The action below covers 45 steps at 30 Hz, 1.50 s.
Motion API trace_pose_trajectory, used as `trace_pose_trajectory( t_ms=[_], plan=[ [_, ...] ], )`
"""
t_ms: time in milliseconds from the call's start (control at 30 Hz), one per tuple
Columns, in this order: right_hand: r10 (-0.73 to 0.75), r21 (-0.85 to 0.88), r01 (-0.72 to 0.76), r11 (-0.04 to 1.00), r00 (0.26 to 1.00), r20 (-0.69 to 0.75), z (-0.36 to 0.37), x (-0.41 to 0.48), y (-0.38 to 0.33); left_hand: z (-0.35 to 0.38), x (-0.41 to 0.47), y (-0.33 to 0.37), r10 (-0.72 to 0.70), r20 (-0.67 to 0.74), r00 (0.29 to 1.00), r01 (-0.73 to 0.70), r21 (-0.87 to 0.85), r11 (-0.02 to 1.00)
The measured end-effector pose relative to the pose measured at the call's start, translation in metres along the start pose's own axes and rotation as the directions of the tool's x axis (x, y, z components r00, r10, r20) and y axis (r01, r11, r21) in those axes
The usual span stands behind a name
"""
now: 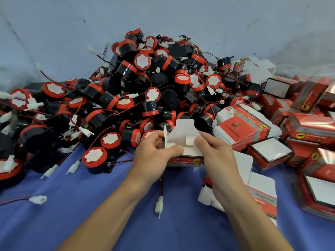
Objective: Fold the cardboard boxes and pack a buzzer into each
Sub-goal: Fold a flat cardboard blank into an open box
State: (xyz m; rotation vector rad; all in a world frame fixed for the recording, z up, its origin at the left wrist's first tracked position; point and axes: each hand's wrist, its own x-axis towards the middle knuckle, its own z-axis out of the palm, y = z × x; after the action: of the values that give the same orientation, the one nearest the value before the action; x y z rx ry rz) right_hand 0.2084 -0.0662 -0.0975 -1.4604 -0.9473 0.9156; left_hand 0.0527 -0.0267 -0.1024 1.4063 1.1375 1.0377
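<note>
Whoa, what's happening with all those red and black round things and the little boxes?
A person holds a small red cardboard box in both the left hand and the right hand, folding its white flaps, which stand open. Behind it lies a big pile of red-and-black buzzers. To the right are a stack of flat boxes and a heap of folded boxes.

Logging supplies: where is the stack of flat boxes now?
Head view, right of centre: the flat stack lies between the buzzer pile and the folded boxes, beyond the right hand.
</note>
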Motion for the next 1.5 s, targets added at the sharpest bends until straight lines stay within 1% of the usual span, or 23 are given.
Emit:
trace_pose_trajectory(
  t_ms=[33, 100, 133, 200, 233, 300, 433, 467, 533, 567, 600, 633, 733, 833, 933, 1033, 1100, 1200, 1300, 1400, 1500],
  plan=[
    [0.009, -0.003, -0.009, 1.000, 1.000, 0.013, -0.001, 0.001, 0.001, 0.000, 0.001, -0.002, 0.025, 0.011, 1.000, -0.025, 0.015, 1.000],
    [0.017, -0.030, -0.017, 0.999, 1.000, -0.009, -0.003, 0.004, 0.003, 0.001, -0.003, -0.002, 0.056, 0.106, 0.993, -0.060, 0.037, 0.998],
    [0.031, -0.035, -0.033, 0.999, 0.999, -0.034, -0.004, 0.005, 0.004, 0.002, -0.005, -0.002, 0.049, 0.149, 0.988, -0.052, 0.015, 0.999],
    [0.073, -0.009, -0.073, 0.997, 0.996, -0.057, -0.007, 0.007, 0.005, 0.002, -0.008, 0.003, -0.040, 0.182, 0.982, 0.071, -0.166, 0.984],
    [0.089, 0.013, -0.089, 0.996, 0.995, -0.047, -0.007, 0.007, 0.004, 0.000, -0.008, 0.004, -0.093, 0.169, 0.981, 0.132, -0.237, 0.962],
    [0.094, 0.052, -0.093, 0.994, 0.995, -0.014, -0.006, 0.007, 0.003, -0.004, -0.004, 0.000, -0.130, 0.138, 0.982, 0.162, -0.261, 0.952],
    [0.024, 0.093, -0.024, 0.995, 1.000, 0.003, 0.000, 0.004, 0.001, -0.005, -0.004, 0.002, -0.008, 0.167, 0.986, 0.033, -0.148, 0.989],
    [0.007, 0.100, -0.008, 0.995, 1.000, 0.006, 0.001, 0.003, 0.000, -0.004, -0.004, 0.002, 0.006, 0.136, 0.991, 0.010, -0.116, 0.993],
    [-0.018, 0.112, 0.018, 0.994, 1.000, 0.002, 0.004, 0.001, 0.000, -0.003, -0.001, 0.000, 0.036, 0.018, 0.999, -0.036, -0.026, 0.999],
    [-0.024, 0.114, 0.025, 0.993, 1.000, -0.007, 0.005, 0.000, 0.000, -0.002, -0.001, -0.001, 0.077, -0.023, 0.997, -0.076, 0.044, 0.996],
    [-0.023, 0.124, 0.025, 0.992, 1.000, -0.018, 0.005, 0.000, -0.001, -0.001, -0.001, -0.002, 0.124, -0.035, 0.992, -0.121, 0.079, 0.990],
    [-0.015, 0.154, 0.018, 0.988, 1.000, -0.025, 0.004, 0.000, 0.000, 0.000, -0.001, -0.001, 0.145, -0.020, 0.989, -0.143, 0.066, 0.987],
    [0.012, 0.230, -0.015, 0.973, 1.000, 0.014, -0.003, 0.001, -0.004, 0.002, -0.002, 0.003, 0.079, 0.074, 0.994, -0.066, -0.158, 0.985],
    [-0.004, 0.201, -0.013, 0.980, 0.996, 0.084, -0.012, 0.001, -0.005, 0.007, -0.004, 0.004, 0.134, 0.073, 0.988, -0.118, -0.186, 0.975],
    [-0.030, 0.189, 0.009, 0.982, 0.994, 0.110, -0.018, 0.001, -0.009, 0.011, -0.005, 0.005, 0.124, 0.067, 0.990, -0.108, -0.198, 0.974],
    [-0.087, 0.096, 0.074, 0.993, 0.987, 0.137, -0.018, 0.002, -0.007, 0.011, -0.004, 0.004, 0.127, 0.068, 0.990, -0.108, -0.236, 0.966],
    [-0.097, 0.005, 0.097, 0.995, 0.989, 0.115, -0.017, 0.005, -0.001, 0.009, -0.005, 0.004, 0.136, 0.067, 0.988, -0.117, -0.229, 0.966],
    [-0.079, -0.053, 0.082, 0.995, 0.994, 0.072, -0.016, 0.007, 0.002, 0.008, -0.003, -0.002, 0.137, 0.021, 0.990, -0.134, -0.087, 0.987],
    [-0.106, -0.096, 0.111, 0.989, 0.993, 0.058, -0.016, 0.007, 0.004, 0.008, -0.003, -0.002, 0.134, 0.002, 0.991, -0.133, -0.098, 0.986],
    [-0.173, -0.161, 0.175, 0.971, 0.985, 0.025, -0.013, 0.007, 0.006, 0.011, -0.005, -0.003, 0.192, -0.043, 0.981, -0.194, -0.066, 0.979],
    [-0.196, -0.191, 0.196, 0.962, 0.980, 0.016, -0.011, 0.007, 0.007, 0.013, -0.006, -0.003, 0.217, -0.073, 0.973, -0.219, -0.032, 0.975]
  ],
)
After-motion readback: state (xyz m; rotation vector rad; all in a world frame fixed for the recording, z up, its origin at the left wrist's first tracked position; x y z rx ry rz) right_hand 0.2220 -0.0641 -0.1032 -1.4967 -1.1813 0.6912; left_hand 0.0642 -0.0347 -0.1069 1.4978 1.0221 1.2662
